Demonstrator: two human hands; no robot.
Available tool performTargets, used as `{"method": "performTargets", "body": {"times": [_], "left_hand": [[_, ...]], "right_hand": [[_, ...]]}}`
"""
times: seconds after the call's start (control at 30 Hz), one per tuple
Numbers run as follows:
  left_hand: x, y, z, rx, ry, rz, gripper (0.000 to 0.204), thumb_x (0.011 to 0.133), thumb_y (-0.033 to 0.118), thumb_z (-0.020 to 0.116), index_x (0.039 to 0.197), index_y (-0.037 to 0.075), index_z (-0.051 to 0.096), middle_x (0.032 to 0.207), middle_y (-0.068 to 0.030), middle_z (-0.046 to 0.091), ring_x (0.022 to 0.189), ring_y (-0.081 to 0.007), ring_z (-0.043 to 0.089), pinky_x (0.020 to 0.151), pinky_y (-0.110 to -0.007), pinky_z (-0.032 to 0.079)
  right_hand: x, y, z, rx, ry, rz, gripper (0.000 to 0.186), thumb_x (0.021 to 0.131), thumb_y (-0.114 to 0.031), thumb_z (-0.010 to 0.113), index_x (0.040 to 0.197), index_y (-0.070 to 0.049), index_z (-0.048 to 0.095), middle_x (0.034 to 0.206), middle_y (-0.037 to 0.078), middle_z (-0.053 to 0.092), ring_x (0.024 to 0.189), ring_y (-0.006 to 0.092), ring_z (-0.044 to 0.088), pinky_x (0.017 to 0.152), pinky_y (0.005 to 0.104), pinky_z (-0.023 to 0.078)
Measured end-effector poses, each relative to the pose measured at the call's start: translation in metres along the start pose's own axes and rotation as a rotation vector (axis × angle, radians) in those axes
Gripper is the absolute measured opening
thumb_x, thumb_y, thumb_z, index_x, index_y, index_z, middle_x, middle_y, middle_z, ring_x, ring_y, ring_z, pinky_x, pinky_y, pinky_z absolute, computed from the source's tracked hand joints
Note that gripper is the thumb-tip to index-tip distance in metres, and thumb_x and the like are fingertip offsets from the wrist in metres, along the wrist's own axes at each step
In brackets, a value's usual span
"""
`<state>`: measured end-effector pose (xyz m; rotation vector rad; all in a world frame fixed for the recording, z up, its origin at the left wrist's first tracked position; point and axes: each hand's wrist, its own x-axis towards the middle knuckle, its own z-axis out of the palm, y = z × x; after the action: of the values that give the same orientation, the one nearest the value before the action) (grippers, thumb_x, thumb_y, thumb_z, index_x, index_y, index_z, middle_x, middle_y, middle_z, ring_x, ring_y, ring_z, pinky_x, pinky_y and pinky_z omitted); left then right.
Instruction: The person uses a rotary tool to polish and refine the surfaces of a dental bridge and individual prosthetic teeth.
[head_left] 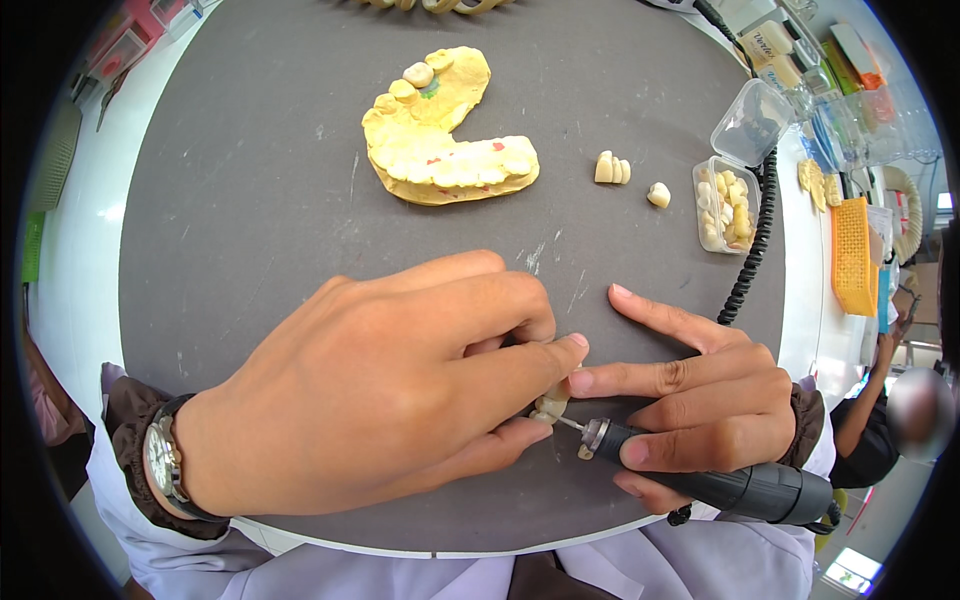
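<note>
Pinched between the thumb and fingers of my left hand [400, 375] is a small tooth-coloured dental bridge [551, 404], partly covered by the fingertips. My right hand [710, 405] grips a black dental handpiece [745, 490] like a pen, its index finger stretched out and another fingertip resting by the bridge. The handpiece's thin metal bur reaches the lower part of the bridge; whether it touches is too small to tell. Beyond the hands lies a yellow plaster dental model [440, 165], with a pale crown [418, 75] on one of its teeth.
Right of the model lie a joined set of crowns [612, 168] and a single crown [659, 195]. An open clear box [727, 205] holds several tooth pieces. A coiled black cord [762, 220] runs beside it. An orange basket [853, 257] stands farther right. Another person [870, 430] is at the right edge.
</note>
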<state>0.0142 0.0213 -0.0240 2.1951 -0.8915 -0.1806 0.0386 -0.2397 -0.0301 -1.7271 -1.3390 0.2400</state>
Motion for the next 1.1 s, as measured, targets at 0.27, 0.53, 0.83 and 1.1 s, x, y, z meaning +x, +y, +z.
{"method": "performTargets", "body": {"times": [0.27,0.53,0.83,1.1], "left_hand": [[-0.0005,0.0005,0.0004,-0.01,0.006,-0.004,0.051,0.064,0.01,0.086,0.114,0.009,0.073,0.092,-0.0029,0.062,0.073,-0.0169,0.058,0.06,-0.028,0.049],[-0.0004,-0.0005,-0.0001,0.006,-0.008,0.0,0.051,0.066,0.011,0.086,0.115,0.01,0.072,0.093,-0.0028,0.063,0.074,-0.0184,0.058,0.061,-0.03,0.049],[-0.0001,-0.0002,-0.0007,0.007,-0.009,0.0,0.05,0.066,0.012,0.085,0.115,0.01,0.072,0.092,-0.0026,0.063,0.074,-0.0183,0.058,0.06,-0.03,0.048],[-0.0009,0.0002,0.0005,0.013,0.008,0.006,0.051,0.065,0.011,0.086,0.114,0.009,0.072,0.092,-0.0028,0.063,0.074,-0.0185,0.059,0.06,-0.03,0.048]], "right_hand": [[0.0003,0.0002,-0.0011,-0.002,-0.013,-0.006,0.022,0.077,-0.005,0.08,0.092,-0.005,0.063,0.061,0.008,0.065,0.095,0.0387,0.074,0.102,0.0754,0.035],[-0.0015,0.0006,0.0018,0.03,0.049,-0.001,0.027,0.078,-0.005,0.078,0.097,-0.005,0.06,0.062,0.009,0.066,0.095,0.0393,0.073,0.101,0.0762,0.035],[-0.0016,-0.0005,0.0017,-0.011,0.029,-0.023,0.024,0.077,-0.004,0.08,0.093,-0.005,0.063,0.062,0.008,0.064,0.095,0.0395,0.073,0.1,0.0764,0.037],[-0.0008,-0.0009,0.0019,-0.011,0.023,-0.02,0.023,0.076,-0.002,0.08,0.092,-0.005,0.063,0.062,0.008,0.064,0.096,0.0393,0.073,0.1,0.0761,0.037]]}}
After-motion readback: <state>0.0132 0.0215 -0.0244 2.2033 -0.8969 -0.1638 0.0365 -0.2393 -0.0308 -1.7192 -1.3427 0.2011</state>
